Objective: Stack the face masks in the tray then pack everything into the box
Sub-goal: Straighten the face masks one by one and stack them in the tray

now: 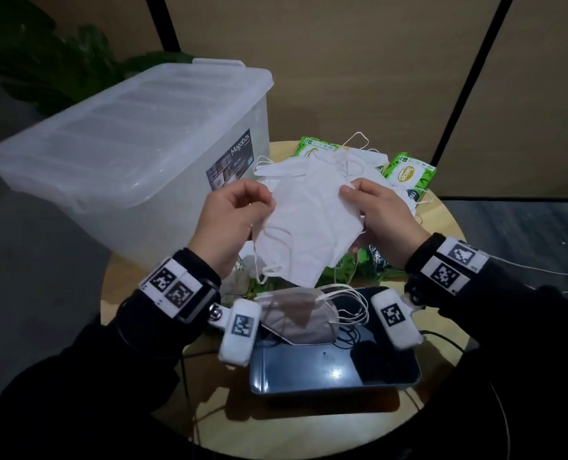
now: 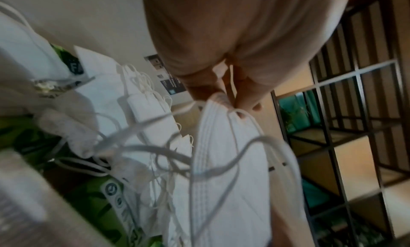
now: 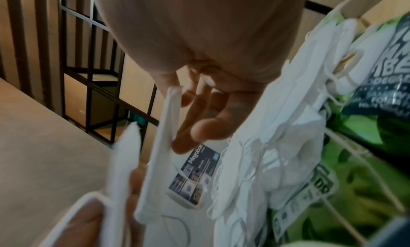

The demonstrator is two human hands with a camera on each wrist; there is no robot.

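Far left: lidded translucent plastic box, unopened. Near centre: glossy black tray bearing stacked masks. Above it, bunch of white folded face masks, pinched by left hand and right hand, seemingly squaring edges before stacking.

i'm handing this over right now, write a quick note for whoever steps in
Left hand and right hand each pinch an edge of a small bundle of white masks, held in the air above the table.
A few masks already lie in the dark tray nearest you.
More loose masks sit in a heap behind, among green wipe packs.
The clear box stands on the left, lid on.
Left to do: stack the rest in the tray, open the box, pack everything.
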